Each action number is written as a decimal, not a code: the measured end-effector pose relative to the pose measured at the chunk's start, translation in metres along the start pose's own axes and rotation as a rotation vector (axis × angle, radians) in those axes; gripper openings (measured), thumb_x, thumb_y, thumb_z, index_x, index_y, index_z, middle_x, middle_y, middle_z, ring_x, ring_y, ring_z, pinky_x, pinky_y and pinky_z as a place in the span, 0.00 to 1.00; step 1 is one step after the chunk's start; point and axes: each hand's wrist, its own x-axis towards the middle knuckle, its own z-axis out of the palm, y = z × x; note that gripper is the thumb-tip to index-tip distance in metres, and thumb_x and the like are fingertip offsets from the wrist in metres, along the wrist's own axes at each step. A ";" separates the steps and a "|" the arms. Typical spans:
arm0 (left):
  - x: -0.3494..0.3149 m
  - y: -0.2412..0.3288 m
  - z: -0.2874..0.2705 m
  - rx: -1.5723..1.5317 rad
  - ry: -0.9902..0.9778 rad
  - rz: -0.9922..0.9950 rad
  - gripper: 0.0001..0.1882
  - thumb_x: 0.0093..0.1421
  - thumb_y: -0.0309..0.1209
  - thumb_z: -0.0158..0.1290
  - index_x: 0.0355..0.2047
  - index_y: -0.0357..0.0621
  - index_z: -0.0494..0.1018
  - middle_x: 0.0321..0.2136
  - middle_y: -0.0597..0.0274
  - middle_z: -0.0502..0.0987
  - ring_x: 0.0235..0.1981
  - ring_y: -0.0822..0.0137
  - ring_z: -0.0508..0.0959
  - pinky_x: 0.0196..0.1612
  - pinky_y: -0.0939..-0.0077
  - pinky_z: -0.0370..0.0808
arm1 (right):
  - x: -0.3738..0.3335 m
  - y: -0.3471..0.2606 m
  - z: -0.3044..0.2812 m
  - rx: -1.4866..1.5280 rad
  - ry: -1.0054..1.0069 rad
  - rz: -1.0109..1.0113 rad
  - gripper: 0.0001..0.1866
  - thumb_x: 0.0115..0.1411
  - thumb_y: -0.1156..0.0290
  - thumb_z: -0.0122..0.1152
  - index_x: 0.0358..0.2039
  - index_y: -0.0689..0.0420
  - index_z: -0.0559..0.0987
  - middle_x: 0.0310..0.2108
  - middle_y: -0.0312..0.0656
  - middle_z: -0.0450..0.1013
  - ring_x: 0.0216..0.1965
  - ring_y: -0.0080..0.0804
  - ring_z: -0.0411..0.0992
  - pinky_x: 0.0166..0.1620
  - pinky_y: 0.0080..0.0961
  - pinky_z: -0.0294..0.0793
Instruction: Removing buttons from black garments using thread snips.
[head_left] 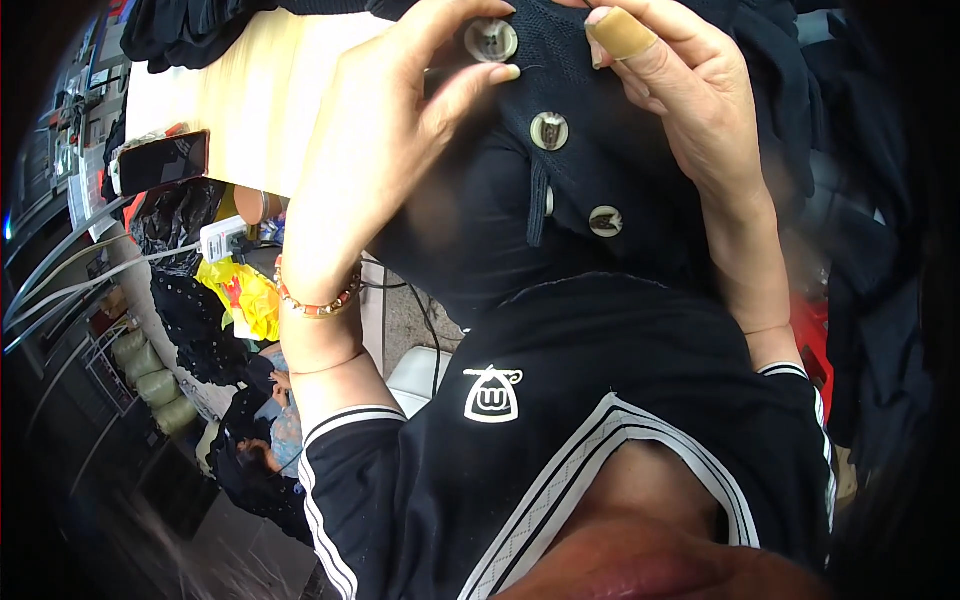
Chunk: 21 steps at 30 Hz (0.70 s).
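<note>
Before our chest, beside pale table (pixel 240 90): dark knit garment (pixel 580 175), ribbed in places, large round buttons (pixel 549 130) down front, pale-rimmed with brown-grey centres. Our left hand (pixel 385 120): thumb and forefinger parted around uppermost button; whether cloth is gripped, we cannot tell. Our right hand (pixel 695 100), thumb wrapped tan, fingers drawn together over knit; what they pinch, we cannot tell. Left of us: crumpled black plastic bag (pixel 175 220), yellow bag (pixel 250 300), contents of both hidden.
</note>
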 end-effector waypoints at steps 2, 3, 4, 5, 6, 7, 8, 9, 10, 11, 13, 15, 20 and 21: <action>-0.002 -0.003 -0.002 0.067 0.009 0.035 0.18 0.67 0.25 0.58 0.56 0.40 0.77 0.43 0.61 0.82 0.47 0.71 0.82 0.53 0.80 0.77 | 0.000 0.003 -0.001 0.020 0.008 -0.014 0.16 0.67 0.74 0.64 0.53 0.66 0.81 0.41 0.37 0.82 0.35 0.17 0.74 0.41 0.16 0.74; -0.003 -0.005 -0.003 0.101 0.013 0.054 0.17 0.68 0.26 0.57 0.57 0.40 0.77 0.44 0.60 0.82 0.49 0.70 0.81 0.54 0.80 0.76 | 0.000 0.004 -0.001 0.024 0.013 -0.018 0.16 0.67 0.74 0.64 0.54 0.66 0.81 0.41 0.37 0.82 0.35 0.17 0.74 0.41 0.16 0.74; -0.003 -0.007 -0.004 -0.017 0.045 0.066 0.16 0.69 0.28 0.56 0.56 0.39 0.78 0.45 0.59 0.82 0.49 0.70 0.81 0.55 0.79 0.76 | -0.001 0.004 -0.001 0.028 0.017 -0.025 0.16 0.67 0.75 0.64 0.54 0.66 0.81 0.42 0.37 0.82 0.35 0.17 0.74 0.41 0.16 0.74; -0.001 -0.010 -0.005 -0.135 0.079 0.079 0.16 0.71 0.29 0.55 0.56 0.38 0.78 0.46 0.58 0.83 0.50 0.70 0.81 0.56 0.78 0.75 | -0.002 0.004 -0.001 0.034 0.019 -0.032 0.16 0.66 0.75 0.65 0.53 0.66 0.81 0.41 0.37 0.82 0.35 0.17 0.74 0.41 0.16 0.74; -0.001 -0.013 -0.006 -0.251 0.114 0.093 0.16 0.72 0.30 0.53 0.56 0.37 0.78 0.48 0.56 0.83 0.51 0.70 0.81 0.57 0.78 0.75 | -0.002 0.004 0.000 0.040 0.020 -0.039 0.16 0.65 0.76 0.66 0.53 0.66 0.81 0.40 0.37 0.82 0.35 0.18 0.74 0.41 0.16 0.74; -0.001 -0.016 -0.008 -0.447 0.121 0.021 0.17 0.74 0.32 0.51 0.55 0.33 0.77 0.52 0.53 0.82 0.52 0.69 0.80 0.61 0.75 0.73 | -0.002 0.003 -0.001 -0.019 0.011 -0.081 0.16 0.65 0.77 0.66 0.53 0.66 0.82 0.39 0.37 0.81 0.35 0.18 0.74 0.41 0.17 0.74; -0.002 -0.018 -0.008 -0.506 0.135 -0.007 0.17 0.74 0.32 0.51 0.55 0.33 0.77 0.51 0.53 0.82 0.52 0.69 0.80 0.60 0.75 0.73 | -0.002 0.002 -0.001 -0.079 0.005 -0.123 0.16 0.64 0.77 0.67 0.52 0.66 0.82 0.38 0.37 0.81 0.35 0.18 0.74 0.41 0.17 0.74; -0.004 -0.019 -0.009 -0.563 0.151 -0.034 0.17 0.73 0.31 0.51 0.55 0.32 0.77 0.50 0.52 0.82 0.52 0.68 0.81 0.60 0.75 0.73 | -0.001 0.001 -0.002 -0.203 -0.008 -0.201 0.16 0.63 0.78 0.67 0.51 0.66 0.82 0.37 0.37 0.81 0.34 0.18 0.74 0.40 0.17 0.74; -0.006 -0.021 -0.010 -0.620 0.165 -0.060 0.17 0.73 0.31 0.50 0.55 0.32 0.77 0.49 0.52 0.83 0.52 0.67 0.81 0.60 0.75 0.74 | 0.000 -0.001 -0.003 -0.328 -0.019 -0.280 0.16 0.63 0.78 0.68 0.51 0.66 0.83 0.36 0.37 0.81 0.34 0.19 0.74 0.40 0.18 0.74; -0.008 -0.022 -0.011 -0.615 0.198 -0.083 0.16 0.73 0.31 0.50 0.54 0.32 0.77 0.49 0.52 0.83 0.51 0.67 0.81 0.60 0.74 0.75 | 0.003 -0.001 -0.003 -0.360 -0.042 -0.330 0.16 0.61 0.78 0.69 0.50 0.65 0.83 0.33 0.38 0.79 0.32 0.20 0.73 0.38 0.19 0.73; -0.010 -0.024 -0.011 -0.612 0.258 -0.127 0.16 0.73 0.31 0.50 0.54 0.32 0.78 0.48 0.51 0.83 0.50 0.66 0.82 0.58 0.73 0.76 | 0.006 -0.003 -0.005 -0.452 -0.109 -0.425 0.18 0.60 0.78 0.69 0.51 0.63 0.83 0.31 0.38 0.75 0.30 0.21 0.70 0.35 0.19 0.70; -0.010 -0.025 -0.010 -0.525 0.264 -0.042 0.16 0.73 0.31 0.50 0.54 0.32 0.78 0.48 0.51 0.83 0.49 0.66 0.83 0.57 0.73 0.77 | 0.007 -0.003 -0.005 -0.549 -0.142 -0.440 0.16 0.63 0.75 0.67 0.52 0.62 0.83 0.32 0.35 0.73 0.32 0.19 0.68 0.36 0.17 0.68; -0.009 -0.022 -0.012 -0.576 0.255 -0.136 0.16 0.73 0.30 0.51 0.53 0.32 0.78 0.47 0.52 0.83 0.48 0.67 0.83 0.56 0.73 0.78 | 0.009 -0.010 -0.001 -0.639 -0.156 -0.456 0.18 0.62 0.76 0.69 0.53 0.62 0.83 0.31 0.33 0.73 0.31 0.18 0.68 0.35 0.13 0.66; -0.010 -0.022 -0.012 -0.584 0.254 -0.116 0.15 0.72 0.29 0.52 0.53 0.32 0.78 0.47 0.53 0.83 0.48 0.67 0.83 0.56 0.73 0.78 | 0.009 -0.013 0.000 -0.661 -0.159 -0.468 0.18 0.61 0.76 0.70 0.52 0.62 0.83 0.31 0.33 0.73 0.31 0.17 0.67 0.35 0.13 0.66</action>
